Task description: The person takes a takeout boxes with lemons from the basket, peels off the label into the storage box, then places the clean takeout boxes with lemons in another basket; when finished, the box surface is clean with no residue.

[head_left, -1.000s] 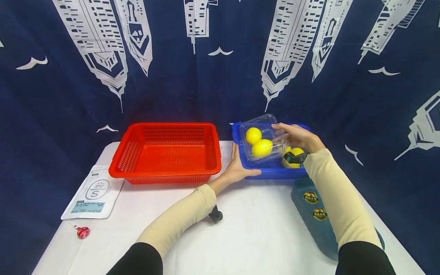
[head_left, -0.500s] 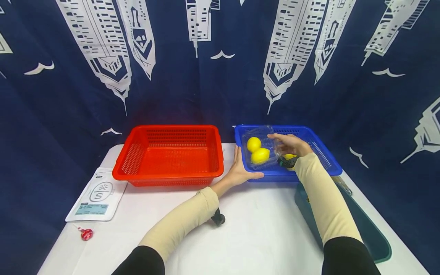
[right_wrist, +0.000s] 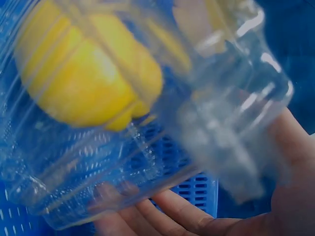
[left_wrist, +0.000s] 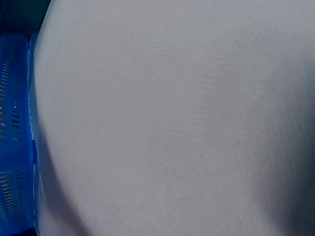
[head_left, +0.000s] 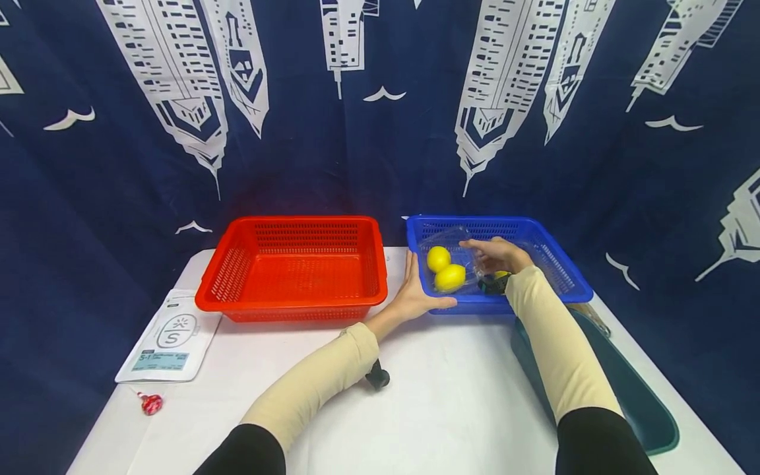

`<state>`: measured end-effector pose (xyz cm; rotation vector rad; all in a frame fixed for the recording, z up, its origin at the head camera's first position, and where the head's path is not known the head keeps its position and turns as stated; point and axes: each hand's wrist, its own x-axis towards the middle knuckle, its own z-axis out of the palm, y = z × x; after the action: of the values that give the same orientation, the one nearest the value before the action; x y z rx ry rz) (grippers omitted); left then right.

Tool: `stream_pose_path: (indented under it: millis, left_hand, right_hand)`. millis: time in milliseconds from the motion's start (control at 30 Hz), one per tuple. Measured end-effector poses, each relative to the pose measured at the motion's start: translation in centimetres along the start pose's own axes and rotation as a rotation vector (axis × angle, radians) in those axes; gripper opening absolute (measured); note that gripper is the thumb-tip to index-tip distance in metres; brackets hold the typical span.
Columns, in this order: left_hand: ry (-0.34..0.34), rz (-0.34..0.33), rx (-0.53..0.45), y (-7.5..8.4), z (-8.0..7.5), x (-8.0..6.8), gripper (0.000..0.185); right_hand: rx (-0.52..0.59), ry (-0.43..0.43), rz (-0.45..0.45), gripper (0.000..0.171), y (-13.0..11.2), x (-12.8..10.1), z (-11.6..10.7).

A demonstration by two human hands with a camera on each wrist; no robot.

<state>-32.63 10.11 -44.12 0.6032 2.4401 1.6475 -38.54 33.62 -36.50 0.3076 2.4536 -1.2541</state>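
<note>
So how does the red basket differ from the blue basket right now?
The red basket holds nothing visible, while the blue basket holds a clear plastic box with yellow lemons. No hand touches the red basket; the left hand rests on the blue basket's near corner and the right hand grips the box inside it. Both are slotted rectangular plastic baskets standing side by side on the white table.

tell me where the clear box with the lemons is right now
In the head view the clear box sits inside the blue basket at its left end, held by the right hand, right of the red basket.
</note>
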Motion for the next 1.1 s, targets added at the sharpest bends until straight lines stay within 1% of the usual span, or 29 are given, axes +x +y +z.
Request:
stream_pose_path:
  millis: [200, 333, 433, 567, 733, 900, 1100]
  left_hand:
    - [0.000, -0.009, 0.004, 0.04, -0.10, -0.13, 0.130]
    - [0.000, -0.012, -0.003, -0.06, -0.03, -0.14, 0.129]
    - [-0.001, -0.009, -0.002, 0.00, 0.00, -0.10, 0.128]
    - [0.000, -0.006, -0.002, 0.14, 0.01, -0.06, 0.129]
    - [0.005, -0.014, -0.002, 0.00, 0.11, -0.05, 0.130]
    - [0.014, -0.004, -0.012, -0.04, 0.20, -0.18, 0.132]
    - [0.027, 0.000, -0.009, -0.08, 0.17, -0.21, 0.131]
  right_hand:
    - [-0.057, -0.006, -0.015, 0.083, -0.24, -0.15, 0.03]
    - [-0.120, -0.021, -0.010, 0.087, -0.34, -0.36, -0.02]
    - [-0.147, -0.023, -0.004, 0.085, -0.35, -0.53, -0.14]
    - [-0.142, -0.016, 0.003, 0.083, -0.25, -0.69, -0.22]
    - [-0.127, -0.023, 0.010, 0.090, -0.04, -0.86, -0.29]
    - [-0.100, -0.052, -0.004, 0.083, 0.37, -0.61, -0.42]
    - [-0.106, -0.097, -0.032, 0.079, 0.56, -0.57, -0.58]
